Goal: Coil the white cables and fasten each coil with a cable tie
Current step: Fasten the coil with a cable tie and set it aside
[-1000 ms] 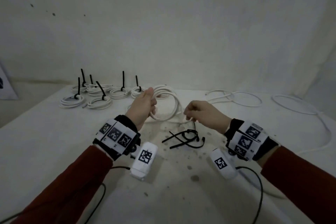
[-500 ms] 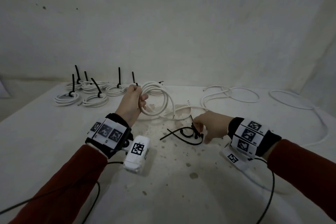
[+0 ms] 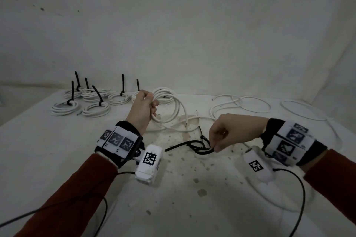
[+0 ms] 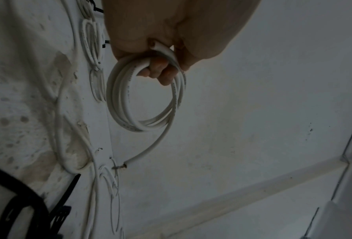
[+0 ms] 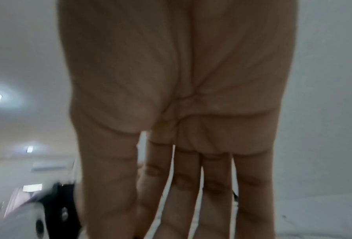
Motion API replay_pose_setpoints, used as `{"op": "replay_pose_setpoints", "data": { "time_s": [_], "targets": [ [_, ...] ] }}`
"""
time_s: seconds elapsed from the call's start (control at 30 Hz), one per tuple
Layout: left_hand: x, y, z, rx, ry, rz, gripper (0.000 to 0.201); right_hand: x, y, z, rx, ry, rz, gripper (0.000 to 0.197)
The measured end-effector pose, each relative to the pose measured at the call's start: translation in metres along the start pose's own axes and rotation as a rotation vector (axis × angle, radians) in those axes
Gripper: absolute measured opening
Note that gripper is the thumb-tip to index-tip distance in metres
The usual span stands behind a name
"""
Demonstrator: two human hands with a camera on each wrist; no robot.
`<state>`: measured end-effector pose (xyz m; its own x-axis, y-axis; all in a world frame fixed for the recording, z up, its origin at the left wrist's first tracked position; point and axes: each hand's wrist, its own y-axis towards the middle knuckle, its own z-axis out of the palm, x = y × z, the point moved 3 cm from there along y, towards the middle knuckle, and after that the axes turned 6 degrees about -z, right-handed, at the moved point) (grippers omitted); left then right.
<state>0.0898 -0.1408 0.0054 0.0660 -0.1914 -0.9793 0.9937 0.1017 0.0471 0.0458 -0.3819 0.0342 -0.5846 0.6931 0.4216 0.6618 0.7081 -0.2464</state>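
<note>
My left hand (image 3: 148,106) grips a coiled white cable (image 3: 173,109) and holds it upright above the table. In the left wrist view the fingers (image 4: 160,71) curl through the coil (image 4: 130,103), and its loose end (image 4: 127,164) hangs free. My right hand (image 3: 216,146) is down at a small heap of black cable ties (image 3: 194,145) and pinches the end of one tie (image 3: 209,151) between thumb and fingertips. The right wrist view shows only the palm (image 5: 181,97) and the fingers pointing down; the pinch itself is hidden there.
Several tied coils (image 3: 96,109) with black tie tails sticking up lie at the back left. Loose white cables (image 3: 240,106) sprawl at the back right and another (image 3: 173,129) runs under the held coil. The white table cloth (image 3: 183,188) is stained in the middle.
My right hand left the coil, dropped to the heap of black ties and took hold of one. The left hand kept its grip on the coil.
</note>
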Motion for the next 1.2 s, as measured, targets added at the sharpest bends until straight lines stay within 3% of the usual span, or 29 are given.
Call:
{"op": "replay_pose_setpoints", "data": {
  "time_s": [0.27, 0.4, 0.5, 0.67, 0.97, 1.2],
  "targets": [
    [-0.006, 0.000, 0.015, -0.004, 0.094, 0.082, 0.026, 0.035, -0.035, -0.039, -0.107, 0.436, -0.211, 0.009],
    [-0.012, -0.001, 0.023, -0.005, 0.155, 0.143, 0.026, 0.045, -0.039, -0.053, -0.352, 0.467, -0.333, 0.010],
    [-0.017, -0.004, 0.029, -0.005, 0.193, 0.183, 0.026, 0.051, -0.032, -0.053, -0.513, 0.413, -0.359, 0.008],
    [-0.021, -0.012, 0.039, 0.011, 0.264, 0.253, 0.023, 0.051, -0.005, -0.042, -0.672, 0.132, -0.346, 0.014],
    [-0.023, -0.019, 0.044, -0.035, 0.136, 0.164, 0.010, 0.053, 0.017, -0.042, -1.001, -0.140, -0.460, 0.015],
    [-0.018, -0.015, 0.042, 0.090, 0.356, 0.197, 0.033, 0.045, 0.022, -0.046, -1.094, -0.109, -0.472, 0.016]
  ]
}}
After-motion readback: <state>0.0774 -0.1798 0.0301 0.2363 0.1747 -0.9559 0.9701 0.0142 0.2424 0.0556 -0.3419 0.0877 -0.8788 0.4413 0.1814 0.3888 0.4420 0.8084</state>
